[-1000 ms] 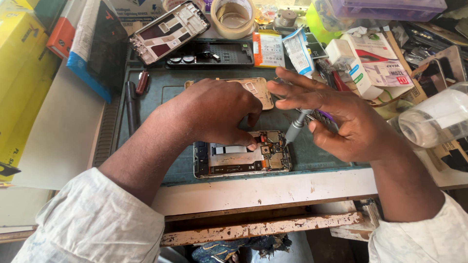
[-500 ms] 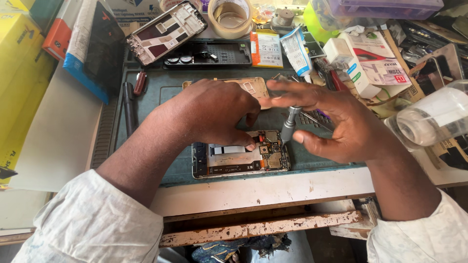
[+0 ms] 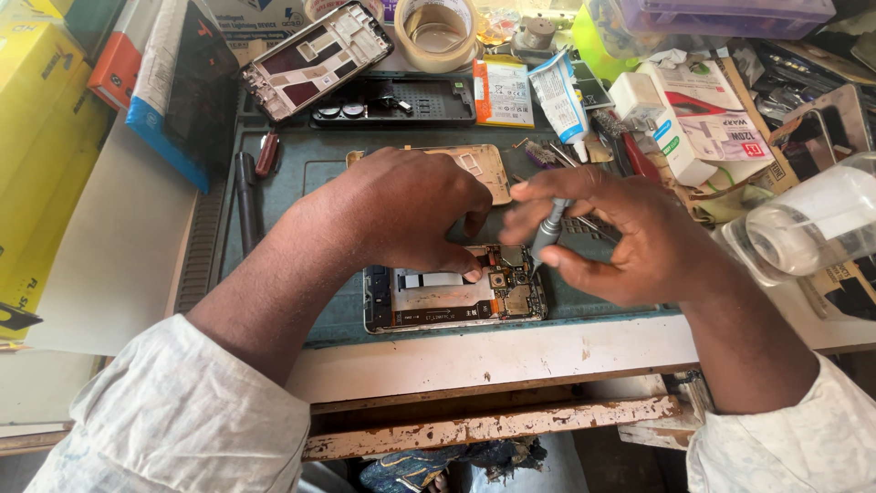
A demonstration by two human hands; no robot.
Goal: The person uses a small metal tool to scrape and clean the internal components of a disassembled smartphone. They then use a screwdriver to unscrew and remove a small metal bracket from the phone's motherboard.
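The left hand (image 3: pixel 401 215) lies curled, palm down, over the top edge of the opened phone (image 3: pixel 453 298), its fingertips pressing the frame; it grips nothing. The right hand (image 3: pixel 630 233) pinches a slim grey screwdriver (image 3: pixel 547 230) between thumb and fingers, tip down at the phone's right end. The phone lies flat near the front edge of the green mat (image 3: pixel 301 173), back off: a pale metal plate with a white strip across the middle, and a crowded board of small dark and copper parts at the right. Just beyond the hands lies a tan phone cover (image 3: pixel 484 169). Farther back sit a black phone back (image 3: pixel 401 99), a bare phone frame (image 3: pixel 315 59), a tape roll (image 3: pixel 438 32) and a white tube (image 3: pixel 561 100). A clear bottle (image 3: pixel 812 228) lies at the right.
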